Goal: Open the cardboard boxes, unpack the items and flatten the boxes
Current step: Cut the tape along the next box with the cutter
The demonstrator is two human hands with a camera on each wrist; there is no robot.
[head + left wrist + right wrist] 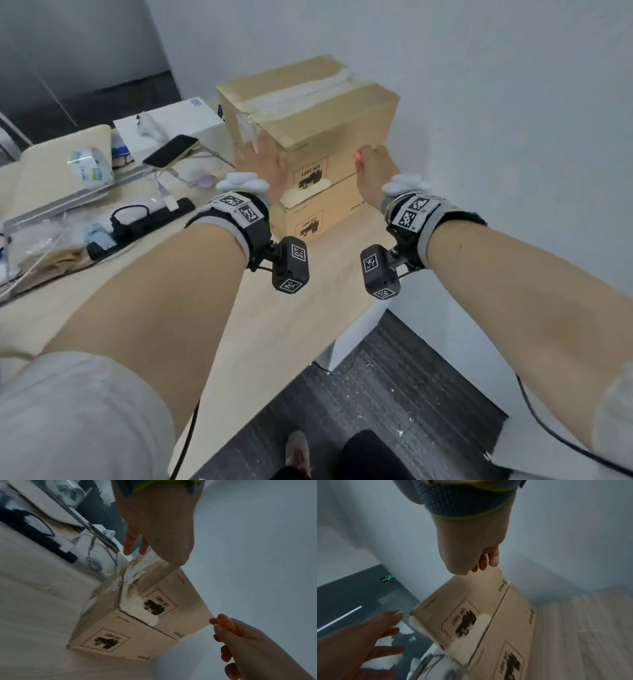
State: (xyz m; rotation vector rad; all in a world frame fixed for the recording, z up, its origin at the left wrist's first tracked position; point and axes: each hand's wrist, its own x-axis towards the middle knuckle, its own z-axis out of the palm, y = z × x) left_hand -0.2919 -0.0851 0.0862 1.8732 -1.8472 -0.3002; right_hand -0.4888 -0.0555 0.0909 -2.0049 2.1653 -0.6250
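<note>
Two taped brown cardboard boxes are stacked at the table's far end against the wall: the upper box (308,113) (164,588) (462,608) sits on the lower box (325,212) (123,635) (510,635). My left hand (265,161) (154,527) (368,635) is open with straight fingers at the upper box's front left corner; I cannot tell whether it touches. My right hand (373,168) (248,642) (471,547) is at the front right edge of the same box, its fingers curled round a small orange object (358,156) (227,623).
To the left of the boxes stand a white box (178,120) with a white controller, a phone (171,150), a black power strip (137,222) with cables, and plastic bags (41,240). The wall (496,102) runs close on the right. Carpeted floor (376,394) lies below the table edge.
</note>
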